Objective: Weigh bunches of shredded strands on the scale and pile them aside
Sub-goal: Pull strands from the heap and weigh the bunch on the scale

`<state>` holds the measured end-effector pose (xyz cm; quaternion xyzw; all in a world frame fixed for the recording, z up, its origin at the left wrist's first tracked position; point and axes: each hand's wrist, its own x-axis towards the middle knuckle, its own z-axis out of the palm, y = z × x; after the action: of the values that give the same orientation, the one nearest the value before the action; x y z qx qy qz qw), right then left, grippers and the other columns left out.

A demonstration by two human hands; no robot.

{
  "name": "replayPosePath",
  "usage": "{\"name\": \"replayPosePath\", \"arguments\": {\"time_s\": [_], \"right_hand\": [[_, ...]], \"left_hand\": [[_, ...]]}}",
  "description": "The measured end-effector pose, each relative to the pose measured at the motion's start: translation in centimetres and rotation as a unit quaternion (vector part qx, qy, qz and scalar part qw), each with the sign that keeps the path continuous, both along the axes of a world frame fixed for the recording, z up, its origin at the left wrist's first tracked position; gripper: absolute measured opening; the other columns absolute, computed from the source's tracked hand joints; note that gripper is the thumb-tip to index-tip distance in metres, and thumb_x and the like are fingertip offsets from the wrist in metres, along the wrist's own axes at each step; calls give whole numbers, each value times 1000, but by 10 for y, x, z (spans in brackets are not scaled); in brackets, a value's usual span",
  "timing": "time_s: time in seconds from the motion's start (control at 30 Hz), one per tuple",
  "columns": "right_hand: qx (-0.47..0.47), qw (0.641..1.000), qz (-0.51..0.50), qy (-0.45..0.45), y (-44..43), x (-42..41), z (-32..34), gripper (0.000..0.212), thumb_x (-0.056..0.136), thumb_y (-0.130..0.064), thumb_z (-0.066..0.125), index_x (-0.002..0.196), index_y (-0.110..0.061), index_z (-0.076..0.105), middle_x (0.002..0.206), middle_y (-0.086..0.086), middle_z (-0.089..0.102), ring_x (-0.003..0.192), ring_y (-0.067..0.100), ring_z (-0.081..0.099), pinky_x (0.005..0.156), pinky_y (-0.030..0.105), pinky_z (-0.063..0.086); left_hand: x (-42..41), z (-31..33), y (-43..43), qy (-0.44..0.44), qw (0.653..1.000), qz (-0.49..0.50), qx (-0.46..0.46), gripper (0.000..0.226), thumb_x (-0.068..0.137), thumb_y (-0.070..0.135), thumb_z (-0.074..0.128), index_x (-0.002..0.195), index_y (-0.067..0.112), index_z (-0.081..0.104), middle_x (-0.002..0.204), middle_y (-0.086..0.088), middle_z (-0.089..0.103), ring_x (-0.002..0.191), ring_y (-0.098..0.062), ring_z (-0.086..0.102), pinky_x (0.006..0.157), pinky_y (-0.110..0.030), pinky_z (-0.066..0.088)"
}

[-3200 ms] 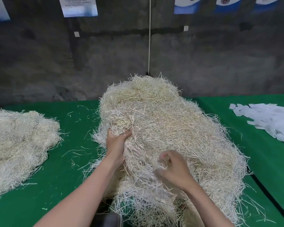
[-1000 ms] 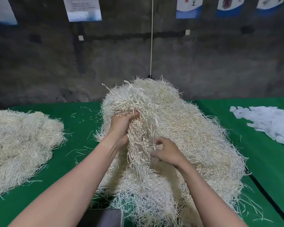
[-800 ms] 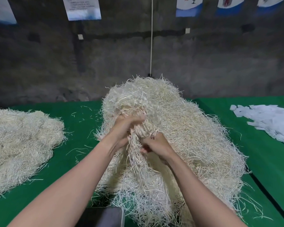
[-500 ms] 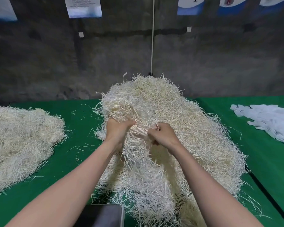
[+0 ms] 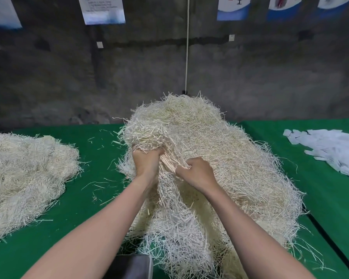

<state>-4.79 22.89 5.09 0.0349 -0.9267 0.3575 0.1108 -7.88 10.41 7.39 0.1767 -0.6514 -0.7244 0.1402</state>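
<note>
A big heap of pale shredded strands (image 5: 230, 158) lies on the green table in front of me. My left hand (image 5: 146, 163) grips a bunch of strands (image 5: 145, 135) that fans out above my fist at the heap's left side. My right hand (image 5: 197, 173) is curled round strands just to the right, its knuckles close to the left hand. Strands hang down between my forearms. A dark grey slab, perhaps the scale (image 5: 132, 266), shows at the bottom edge, partly covered by strands.
A second, flatter pile of strands (image 5: 22, 178) lies at the left on the green table (image 5: 93, 198). White paper slips (image 5: 334, 150) are spread at the right. A dark gap (image 5: 328, 238) divides the table on the right. A grey wall stands behind.
Both hands have gathered strands and come together near the heap's left side. The left hand has lifted its bunch a little; the right hand has moved up and to the left toward it.
</note>
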Motion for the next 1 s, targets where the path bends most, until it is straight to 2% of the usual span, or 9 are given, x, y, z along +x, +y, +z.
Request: {"name": "replayPosePath", "arguments": {"time_s": [0.13, 0.27, 0.4, 0.57, 0.63, 0.73, 0.8, 0.9, 1.0], "right_hand": [[70, 997, -6, -29, 3, 0, -3, 38, 82, -42, 58, 56, -23, 38, 57, -9, 40, 48, 5, 38, 44, 22, 24], [122, 990, -12, -65, 14, 5, -20, 33, 85, -37, 52, 60, -19, 40, 64, -6, 41, 55, 9, 39, 49, 22, 33], [139, 988, -19, -70, 17, 9, -34, 31, 85, -34, 53, 61, -19, 40, 65, -5, 42, 61, 12, 43, 51, 23, 34], [174, 979, -46, -96, 20, 11, -41, 27, 86, -44, 56, 73, -21, 48, 80, -6, 47, 75, 13, 47, 51, 22, 30], [196, 973, -43, -115, 22, 10, -41, 23, 85, -44, 57, 83, -22, 49, 91, -3, 51, 79, 13, 49, 61, 24, 43], [179, 974, -5, -140, 21, 6, -30, 44, 83, -51, 57, 113, -19, 51, 121, 4, 45, 95, 18, 53, 75, 28, 48], [72, 991, 21, -111, 13, 6, -16, 49, 83, -48, 58, 124, -23, 51, 132, 2, 43, 104, 17, 52, 81, 27, 46], [-118, 983, 89, -109, -5, 10, -3, 32, 86, -22, 59, 118, -24, 55, 116, 6, 59, 90, 15, 58, 80, 34, 50], [-208, 968, 94, -101, -17, 12, -1, 11, 88, -10, 58, 89, -20, 61, 74, 0, 60, 60, 13, 55, 60, 31, 48]], "left_hand": [[-6, -7, -4, 5, 999, 27, 44, 84, 76, -1, 69, 141, 11, 19, 123, -11, 41, 125, -28, 36, 108, -46, 27], [-15, -10, -21, -16, 995, 60, 81, 92, 78, 5, 67, 147, 18, 7, 146, -10, 29, 131, -31, 33, 110, -48, 25], [-12, -13, -23, -22, 996, 54, 71, 66, 79, 7, 69, 127, 15, 25, 107, -1, 41, 110, -24, 41, 99, -39, 29], [-4, -18, -23, -23, 999, 42, 7, 77, 79, 12, 70, 137, 7, 19, 111, -3, 34, 106, -23, 40, 98, -36, 32], [-3, -17, -24, -37, 998, 23, -34, 67, 80, 16, 72, 130, -2, 30, 110, -14, 49, 102, -27, 52, 103, -40, 39], [-2, -15, -25, -22, 996, -17, -81, 60, 81, 21, 73, 120, -10, 41, 66, -9, 54, 56, -18, 54, 79, -37, 52], [3, -16, -26, -29, 996, -39, -77, 52, 81, 25, 73, 114, -8, 52, 65, -8, 55, 45, -11, 47, 65, -32, 54], [17, -16, -16, -54, 993, -91, -59, 31, 78, 33, 71, 93, 7, 62, 96, -7, 65, 85, -20, 65, 92, -38, 50], [26, -18, -11, -82, 973, -216, 6, 86, 62, 32, 76, 132, -5, 41, 123, -15, 56, 124, -31, 47, 105, -38, 32]]}}
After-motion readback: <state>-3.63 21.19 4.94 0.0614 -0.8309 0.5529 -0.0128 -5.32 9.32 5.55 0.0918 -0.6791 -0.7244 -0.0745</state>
